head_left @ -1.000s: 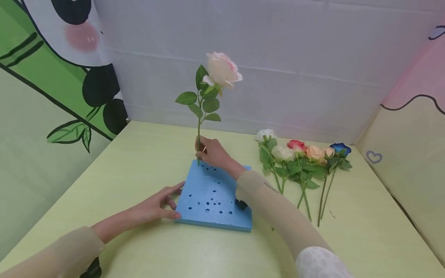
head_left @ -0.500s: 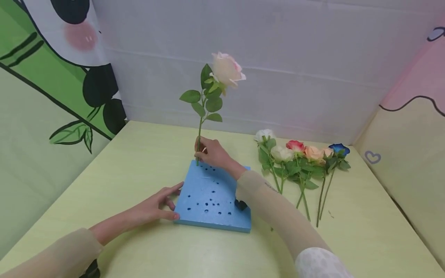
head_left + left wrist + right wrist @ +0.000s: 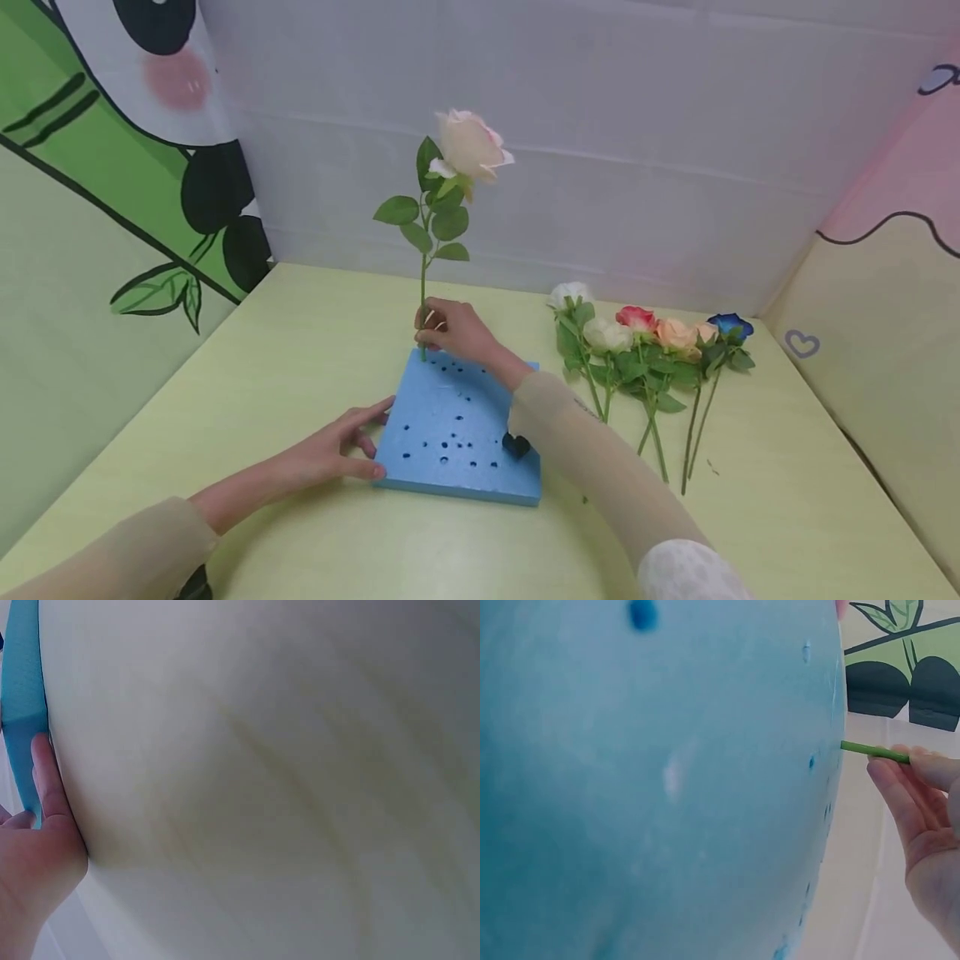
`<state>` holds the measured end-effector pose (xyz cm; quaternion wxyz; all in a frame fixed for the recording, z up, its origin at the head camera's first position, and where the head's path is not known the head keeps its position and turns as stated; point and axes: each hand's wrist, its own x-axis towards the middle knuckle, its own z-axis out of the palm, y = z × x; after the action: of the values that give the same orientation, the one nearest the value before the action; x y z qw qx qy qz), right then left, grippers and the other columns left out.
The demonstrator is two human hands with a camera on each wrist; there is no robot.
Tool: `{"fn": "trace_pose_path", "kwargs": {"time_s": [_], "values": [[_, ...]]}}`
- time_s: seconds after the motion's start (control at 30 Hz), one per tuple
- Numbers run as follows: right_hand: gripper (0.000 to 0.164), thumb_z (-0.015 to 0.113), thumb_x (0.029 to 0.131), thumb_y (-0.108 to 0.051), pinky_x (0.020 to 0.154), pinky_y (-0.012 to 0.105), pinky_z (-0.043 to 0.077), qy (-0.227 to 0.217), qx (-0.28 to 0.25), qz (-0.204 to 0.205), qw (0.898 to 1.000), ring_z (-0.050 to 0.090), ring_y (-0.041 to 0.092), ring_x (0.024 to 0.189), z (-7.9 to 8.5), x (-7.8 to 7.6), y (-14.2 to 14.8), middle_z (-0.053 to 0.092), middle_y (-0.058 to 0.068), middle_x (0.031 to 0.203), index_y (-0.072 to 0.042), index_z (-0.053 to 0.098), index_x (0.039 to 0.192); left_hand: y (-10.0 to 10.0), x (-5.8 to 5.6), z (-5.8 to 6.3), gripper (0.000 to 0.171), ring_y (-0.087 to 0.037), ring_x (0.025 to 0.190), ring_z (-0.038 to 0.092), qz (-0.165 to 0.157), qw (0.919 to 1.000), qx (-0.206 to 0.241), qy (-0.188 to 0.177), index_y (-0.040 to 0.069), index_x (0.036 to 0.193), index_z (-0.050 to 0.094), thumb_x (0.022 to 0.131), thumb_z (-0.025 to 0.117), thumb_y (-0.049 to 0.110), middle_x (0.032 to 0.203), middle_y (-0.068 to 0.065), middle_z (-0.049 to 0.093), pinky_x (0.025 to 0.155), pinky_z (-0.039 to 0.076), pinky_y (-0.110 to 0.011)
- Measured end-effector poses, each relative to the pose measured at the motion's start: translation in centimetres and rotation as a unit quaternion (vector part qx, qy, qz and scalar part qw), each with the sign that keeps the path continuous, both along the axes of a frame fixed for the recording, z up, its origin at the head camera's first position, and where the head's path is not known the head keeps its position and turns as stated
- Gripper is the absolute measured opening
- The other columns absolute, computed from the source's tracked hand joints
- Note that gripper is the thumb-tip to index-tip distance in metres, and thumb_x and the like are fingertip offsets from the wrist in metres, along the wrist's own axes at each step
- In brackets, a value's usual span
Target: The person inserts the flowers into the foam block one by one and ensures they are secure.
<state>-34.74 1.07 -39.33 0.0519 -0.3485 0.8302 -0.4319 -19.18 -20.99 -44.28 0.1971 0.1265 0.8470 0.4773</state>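
My right hand pinches the green stem of a pale pink rose, holding it upright at the far left corner of a blue foam board. In the right wrist view the lower end of the stem meets the board's surface, close to a small hole. Many holes dot the board. My left hand rests against the board's left edge, fingers and thumb spread along it. The left wrist view shows that hand's fingers lying against the board's blue side.
Several artificial roses lie on the table to the right: white, cream, red, peach and blue. A pale cloth wall stands behind the pale yellow table.
The rose's head swayed slightly right, then back left, while the right hand stayed at the same corner of the board. The left hand keeps its place at the board's edge.
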Motion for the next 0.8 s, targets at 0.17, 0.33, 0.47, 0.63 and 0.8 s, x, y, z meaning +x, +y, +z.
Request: {"fn": "trace_pose_path", "kwargs": {"time_s": [0.17,0.33,0.47,0.63,0.8], "values": [[0.019,0.065,0.095,-0.010,0.074,0.026,0.059,-0.025,-0.004,0.006,1.000,0.073,0.027,0.090,0.1,0.0,0.0,0.072,0.017,0.101,0.001,0.061,0.111,0.0,0.0,-0.3,0.094,-0.021,0.107,0.054,0.004,1.0000,-0.004,-0.003,0.024,0.159,0.021,0.084,0.078,0.030,0.151,-0.013,0.036,0.090,0.039,-0.035],[0.022,0.066,0.095,-0.013,0.076,0.025,0.059,-0.013,-0.006,0.000,1.000,0.073,0.021,0.091,0.4,-0.3,0.1,0.072,0.013,0.105,-0.001,0.063,0.113,0.1,-0.2,-0.2,0.093,-0.022,0.107,0.054,0.005,1.0000,-0.008,-0.003,0.024,0.159,0.022,0.084,0.077,0.031,0.150,-0.013,0.037,0.089,0.040,-0.035],[0.027,0.063,0.097,-0.019,0.076,0.022,0.057,0.022,-0.003,-0.009,1.000,0.073,0.022,0.093,0.9,-0.4,0.3,0.074,0.010,0.106,-0.008,0.066,0.121,0.1,-0.3,-0.3,0.093,-0.022,0.107,0.054,0.002,0.9999,-0.010,0.001,0.023,0.159,0.022,0.085,0.077,0.031,0.150,-0.013,0.036,0.091,0.040,-0.036],[0.038,0.059,0.099,-0.020,0.077,0.026,0.058,0.021,-0.021,-0.014,0.999,0.072,0.029,0.096,1.6,-0.5,0.5,0.073,0.016,0.110,-0.011,0.059,0.137,0.0,-0.4,-0.6,0.093,-0.022,0.107,0.053,0.000,0.9999,-0.008,0.007,0.023,0.159,0.021,0.085,0.077,0.031,0.150,-0.014,0.036,0.091,0.040,-0.036],[0.042,0.057,0.100,-0.014,0.079,0.029,0.059,-0.014,-0.064,-0.012,0.998,0.072,0.029,0.099,1.6,-0.6,0.7,0.072,0.019,0.111,-0.009,0.054,0.142,-0.2,-0.6,-1.0,0.093,-0.022,0.107,0.053,-0.002,0.9999,-0.006,0.010,0.022,0.159,0.022,0.084,0.078,0.030,0.150,-0.014,0.037,0.090,0.041,-0.035]]}}
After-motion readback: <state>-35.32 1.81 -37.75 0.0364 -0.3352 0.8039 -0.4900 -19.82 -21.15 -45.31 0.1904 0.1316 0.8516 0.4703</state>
